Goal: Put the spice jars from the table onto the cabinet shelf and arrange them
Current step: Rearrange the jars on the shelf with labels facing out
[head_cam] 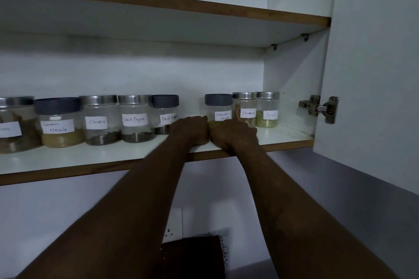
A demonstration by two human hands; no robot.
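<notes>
your left hand (190,130) and your right hand (234,135) are both up on the cabinet shelf (95,158), side by side and touching near the knuckles, backs toward you. the fingers of both curl forward and down out of sight, so i cannot tell whether either hand is closed on anything or just resting on the board.

just past your right hand stands the coriander powder jar (218,108) with a dark lid, its lower part hidden behind your knuckles; whether you touch it is unclear. to the right of that hand come the cinnamon jar (244,106) and then the fennel jar (268,110), both steel-lidded and set close together.

just left of your left hand is a dark-lidded black pepper jar (165,113), its label partly covered by your hand. further left, in a row: a steel-lidded black pepper jar (135,119), the cloves jar (101,120), the garam masala jar (59,122) (dark lid), and a jar cut off by the frame edge (13,124) whose label cannot be read.

there is a gap in the row straight beyond your left hand. well to the right of your hands, the open cabinet door (371,75) hangs on its hinge (319,107).
</notes>
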